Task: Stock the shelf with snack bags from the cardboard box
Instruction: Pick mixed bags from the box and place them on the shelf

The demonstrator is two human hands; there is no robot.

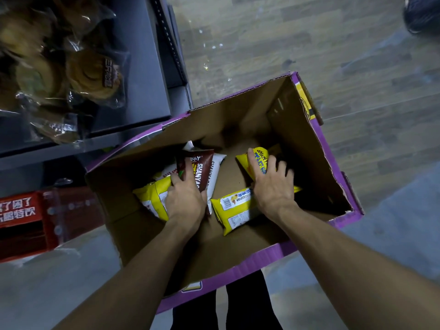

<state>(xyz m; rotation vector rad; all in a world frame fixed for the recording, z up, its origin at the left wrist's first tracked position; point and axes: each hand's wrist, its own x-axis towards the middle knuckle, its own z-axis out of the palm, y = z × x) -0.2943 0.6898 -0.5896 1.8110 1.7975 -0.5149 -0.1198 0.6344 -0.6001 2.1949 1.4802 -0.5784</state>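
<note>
Cardboard box (309,148) open on the floor, purple outside, brown inside; all positions below taken relative to it.

Both bare forearms reach down into the box from its near edge. Left hand (185,198) sits on the left part of the box floor, fingers curled around a brown snack bag (198,166) lettered SHANYAO; thumb on the bag's right edge, index finger laid across its front. Under and beside that bag: a white snack bag (215,170) just to its right, touching, and a yellow snack bag (154,196) partly covered by the hand.

Right hand (273,186) is toward the right part of the box floor, fingers closed over an upright yellow bag (256,163) with blue lettering, thumb on its left face. Fingertips blurred (contact on the far side cannot be told). Another yellow bag (235,208) lies flat, label up, between the two wrists.

Left of the box: grey shelf (140,67) holding clear-wrapped pastry packs (95,75). Below that shelf, near the box's left wall, a red carton (26,217) with white characters
</note>
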